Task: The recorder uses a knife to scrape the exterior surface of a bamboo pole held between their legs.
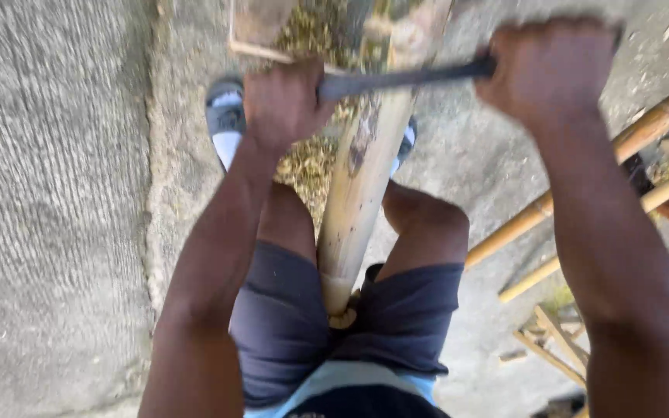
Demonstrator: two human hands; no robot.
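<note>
The person stands astride a thick bamboo pole (pixel 358 186), its near end tucked between the thighs against dark shorts (pixel 288 325). Both hands are closed on a dark blade (pixel 404 77) that lies crosswise on the pole: the left hand (pixel 284 101) grips one end, the right hand (pixel 547 66) the other. A grey sandal (pixel 224 116) rests on the concrete floor (pixel 56 193), with pale shavings (pixel 311 162) beside the pole. More bamboo poles (pixel 582 193) lie to the right.
</note>
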